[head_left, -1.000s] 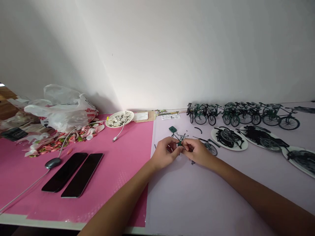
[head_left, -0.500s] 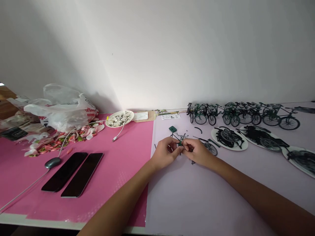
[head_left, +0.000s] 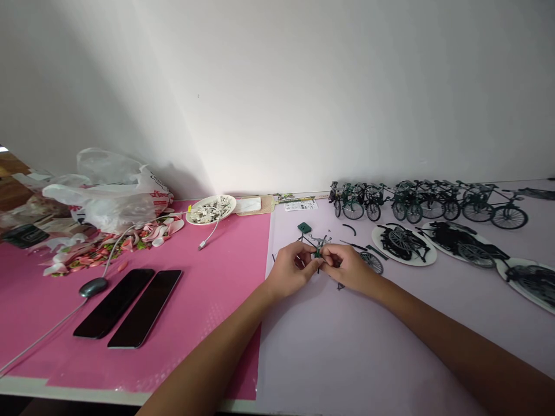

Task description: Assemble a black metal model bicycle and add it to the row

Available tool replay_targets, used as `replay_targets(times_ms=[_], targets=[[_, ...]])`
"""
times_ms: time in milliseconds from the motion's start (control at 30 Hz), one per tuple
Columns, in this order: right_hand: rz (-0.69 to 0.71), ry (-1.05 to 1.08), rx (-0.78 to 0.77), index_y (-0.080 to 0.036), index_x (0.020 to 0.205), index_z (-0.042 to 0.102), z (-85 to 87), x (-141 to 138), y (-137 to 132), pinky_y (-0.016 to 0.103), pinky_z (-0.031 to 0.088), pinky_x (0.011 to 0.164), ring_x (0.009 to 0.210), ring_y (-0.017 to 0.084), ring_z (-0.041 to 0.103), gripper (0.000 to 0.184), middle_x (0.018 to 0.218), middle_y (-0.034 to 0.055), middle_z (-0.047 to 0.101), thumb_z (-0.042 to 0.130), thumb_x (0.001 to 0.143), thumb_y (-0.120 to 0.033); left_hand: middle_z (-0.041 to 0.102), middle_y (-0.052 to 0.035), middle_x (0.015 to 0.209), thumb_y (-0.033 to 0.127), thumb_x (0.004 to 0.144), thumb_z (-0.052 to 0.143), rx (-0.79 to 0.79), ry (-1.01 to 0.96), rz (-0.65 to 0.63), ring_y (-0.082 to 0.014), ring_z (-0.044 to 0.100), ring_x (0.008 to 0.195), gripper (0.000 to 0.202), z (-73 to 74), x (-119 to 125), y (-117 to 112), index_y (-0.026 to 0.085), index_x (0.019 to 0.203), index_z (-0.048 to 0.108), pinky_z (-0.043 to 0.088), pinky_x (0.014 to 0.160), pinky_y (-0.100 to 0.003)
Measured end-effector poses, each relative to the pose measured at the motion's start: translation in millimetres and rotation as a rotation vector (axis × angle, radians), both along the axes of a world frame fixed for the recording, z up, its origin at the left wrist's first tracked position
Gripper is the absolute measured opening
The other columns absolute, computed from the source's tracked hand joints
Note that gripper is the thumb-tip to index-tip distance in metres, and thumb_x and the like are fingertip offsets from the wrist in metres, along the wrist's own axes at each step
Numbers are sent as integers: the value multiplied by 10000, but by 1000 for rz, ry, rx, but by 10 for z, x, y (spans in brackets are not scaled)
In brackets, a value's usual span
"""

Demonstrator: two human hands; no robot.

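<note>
My left hand [head_left: 293, 267] and my right hand [head_left: 347, 266] meet over the pale sheet, fingertips pinched on a small dark green model bicycle frame [head_left: 318, 252]. Silver-grey handlebars [head_left: 321, 240] rise from the frame just beyond my fingers. Much of the held piece is hidden behind the fingers. Behind my left hand lies a small green square piece [head_left: 304, 227]. A spoked wheel [head_left: 372, 262] lies partly covered by my right hand. Near it are a flat dark strip [head_left: 376, 252] and a curved black piece [head_left: 349, 229].
Assembled model bicycles [head_left: 429, 199] stand along the wall. Plates of dark bicycle parts [head_left: 427, 258] lie at the right. On the pink mat are two phones [head_left: 145, 309], a cable puck [head_left: 93, 286], petals [head_left: 117, 245], a plastic bag [head_left: 108, 196] and a plate of pale pieces [head_left: 232, 202].
</note>
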State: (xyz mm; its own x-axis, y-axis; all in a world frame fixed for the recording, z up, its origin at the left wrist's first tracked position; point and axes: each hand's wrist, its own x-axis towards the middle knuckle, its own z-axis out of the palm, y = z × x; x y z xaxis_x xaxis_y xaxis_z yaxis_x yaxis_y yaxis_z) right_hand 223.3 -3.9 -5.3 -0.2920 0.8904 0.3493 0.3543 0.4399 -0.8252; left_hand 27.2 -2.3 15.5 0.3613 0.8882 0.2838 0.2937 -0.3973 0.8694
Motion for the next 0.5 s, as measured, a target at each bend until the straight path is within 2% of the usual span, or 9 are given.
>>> replay_targets(times_ms=[500], targets=[[-2, -35, 12, -225, 659, 363, 11, 12, -3, 257, 307, 547, 593, 125, 365, 332, 633, -43, 413, 628, 851, -283, 641, -9, 735, 358, 858, 719, -15, 14, 0, -125, 556, 633, 231, 16, -5, -10, 165, 984, 710, 474, 624, -260]])
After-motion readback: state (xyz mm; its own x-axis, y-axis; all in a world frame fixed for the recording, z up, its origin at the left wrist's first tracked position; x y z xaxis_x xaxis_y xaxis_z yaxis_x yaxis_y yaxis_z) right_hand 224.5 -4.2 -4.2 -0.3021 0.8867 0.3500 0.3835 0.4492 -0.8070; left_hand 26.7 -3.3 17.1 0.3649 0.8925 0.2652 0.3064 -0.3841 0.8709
